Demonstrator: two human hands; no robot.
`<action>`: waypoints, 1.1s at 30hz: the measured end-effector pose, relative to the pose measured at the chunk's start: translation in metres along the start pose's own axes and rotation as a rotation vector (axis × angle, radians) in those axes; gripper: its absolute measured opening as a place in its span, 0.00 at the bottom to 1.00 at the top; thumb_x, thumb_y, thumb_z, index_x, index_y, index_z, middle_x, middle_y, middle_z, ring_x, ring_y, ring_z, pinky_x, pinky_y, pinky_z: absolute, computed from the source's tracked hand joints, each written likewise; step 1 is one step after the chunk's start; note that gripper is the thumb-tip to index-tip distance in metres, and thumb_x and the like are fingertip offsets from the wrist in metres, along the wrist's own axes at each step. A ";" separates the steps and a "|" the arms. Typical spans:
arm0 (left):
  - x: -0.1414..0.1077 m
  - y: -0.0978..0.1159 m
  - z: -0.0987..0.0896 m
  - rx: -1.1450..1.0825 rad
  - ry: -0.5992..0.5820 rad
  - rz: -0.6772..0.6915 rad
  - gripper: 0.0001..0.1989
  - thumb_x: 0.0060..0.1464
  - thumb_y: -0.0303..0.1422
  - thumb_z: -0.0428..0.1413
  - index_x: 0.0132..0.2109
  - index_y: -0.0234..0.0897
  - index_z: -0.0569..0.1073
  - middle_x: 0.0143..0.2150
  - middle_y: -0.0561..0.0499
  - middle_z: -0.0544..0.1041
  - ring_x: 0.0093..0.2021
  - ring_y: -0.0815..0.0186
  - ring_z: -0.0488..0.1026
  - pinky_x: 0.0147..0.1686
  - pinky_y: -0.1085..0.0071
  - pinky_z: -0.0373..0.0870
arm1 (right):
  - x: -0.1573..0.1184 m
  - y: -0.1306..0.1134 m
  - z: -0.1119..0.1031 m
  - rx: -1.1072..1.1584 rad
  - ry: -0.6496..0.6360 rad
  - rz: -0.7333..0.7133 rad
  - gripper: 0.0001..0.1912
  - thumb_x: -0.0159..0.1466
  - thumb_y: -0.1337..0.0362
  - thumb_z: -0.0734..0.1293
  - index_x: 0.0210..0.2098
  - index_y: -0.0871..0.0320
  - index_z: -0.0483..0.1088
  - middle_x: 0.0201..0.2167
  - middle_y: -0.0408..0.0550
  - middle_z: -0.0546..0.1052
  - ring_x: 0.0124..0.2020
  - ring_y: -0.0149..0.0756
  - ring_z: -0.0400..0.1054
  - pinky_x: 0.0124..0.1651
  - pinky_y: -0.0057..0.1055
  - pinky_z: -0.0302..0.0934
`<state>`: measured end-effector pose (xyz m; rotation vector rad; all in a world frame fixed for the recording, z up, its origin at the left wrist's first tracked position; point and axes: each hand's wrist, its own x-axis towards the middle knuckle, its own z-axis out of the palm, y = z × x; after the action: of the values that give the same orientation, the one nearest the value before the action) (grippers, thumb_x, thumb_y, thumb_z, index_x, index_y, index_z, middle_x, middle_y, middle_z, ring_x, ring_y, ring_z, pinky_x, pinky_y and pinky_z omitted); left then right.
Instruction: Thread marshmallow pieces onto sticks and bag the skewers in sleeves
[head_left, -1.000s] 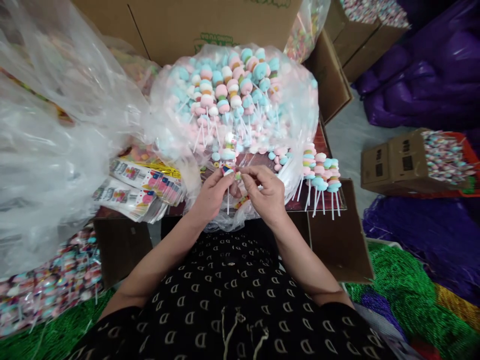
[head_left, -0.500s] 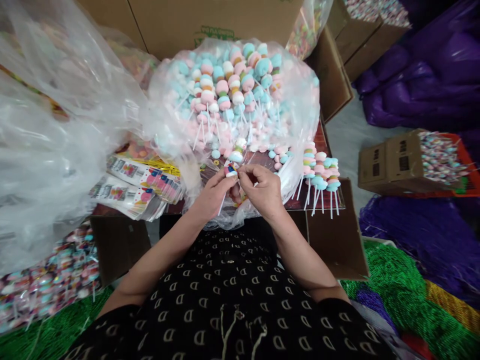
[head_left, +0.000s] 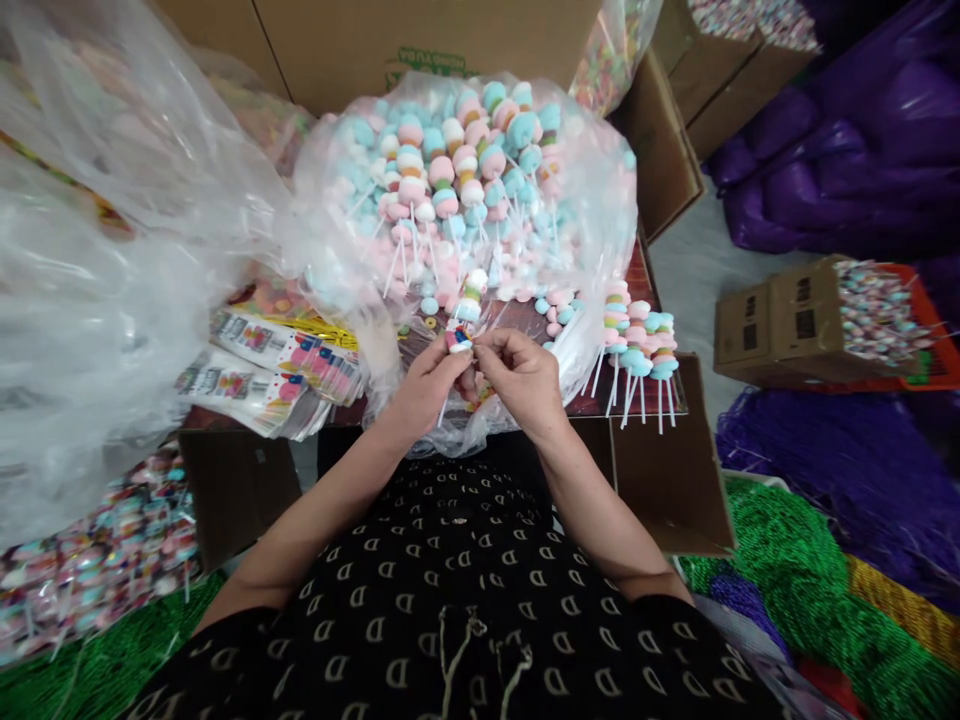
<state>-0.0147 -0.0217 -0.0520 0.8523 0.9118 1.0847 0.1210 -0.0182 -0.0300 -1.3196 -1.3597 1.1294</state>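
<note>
My left hand (head_left: 426,385) and my right hand (head_left: 519,375) meet in front of my chest, with their fingertips together on a pastel candy skewer (head_left: 457,340). Its white stick points down and to the left, and my fingers hide much of it. Just beyond my hands, a clear plastic bag (head_left: 450,170) holds a heap of pink, blue and cream candy skewers. A separate pastel skewer (head_left: 471,298) lies near the bag's front, close above my fingers. Several loose skewers (head_left: 637,345) lie to the right of my right hand.
Stacks of printed candy cards (head_left: 270,375) lie left of my hands. A large clear plastic sheet (head_left: 97,280) billows at far left. Cardboard boxes (head_left: 802,320) and purple (head_left: 847,480) and green bead strands (head_left: 780,560) surround the work area.
The skewer's stick has tilted from nearly vertical to leaning left, and my hands have moved slightly closer together. The whole view has shifted a little.
</note>
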 end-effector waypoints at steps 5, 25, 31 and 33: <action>0.001 0.000 0.002 -0.005 0.019 0.003 0.08 0.59 0.38 0.60 0.38 0.40 0.71 0.23 0.59 0.71 0.22 0.71 0.70 0.26 0.71 0.69 | -0.001 -0.004 0.002 -0.046 0.029 -0.035 0.05 0.66 0.61 0.68 0.33 0.52 0.73 0.21 0.38 0.75 0.21 0.30 0.70 0.26 0.28 0.66; -0.002 -0.004 0.006 -0.023 0.078 -0.031 0.13 0.64 0.42 0.61 0.34 0.42 0.69 0.18 0.62 0.61 0.16 0.73 0.61 0.16 0.74 0.60 | 0.008 0.013 -0.009 -0.081 -0.121 0.011 0.03 0.59 0.64 0.68 0.31 0.54 0.69 0.22 0.38 0.74 0.23 0.29 0.67 0.29 0.27 0.62; 0.000 -0.005 0.005 0.038 0.155 -0.053 0.10 0.61 0.40 0.63 0.39 0.41 0.72 0.20 0.62 0.62 0.15 0.76 0.54 0.14 0.74 0.52 | 0.006 0.013 -0.010 -0.257 -0.059 -0.152 0.04 0.55 0.69 0.66 0.27 0.54 0.68 0.23 0.38 0.72 0.24 0.28 0.63 0.30 0.28 0.60; -0.001 -0.001 0.005 -0.053 0.126 -0.116 0.11 0.61 0.40 0.63 0.38 0.41 0.70 0.20 0.63 0.59 0.15 0.76 0.51 0.14 0.75 0.49 | 0.006 0.016 -0.009 -0.241 -0.040 -0.143 0.03 0.58 0.68 0.66 0.28 0.54 0.69 0.23 0.38 0.72 0.25 0.29 0.64 0.31 0.28 0.61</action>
<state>-0.0099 -0.0231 -0.0513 0.6849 1.0202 1.0659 0.1327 -0.0119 -0.0438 -1.3497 -1.6326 0.9214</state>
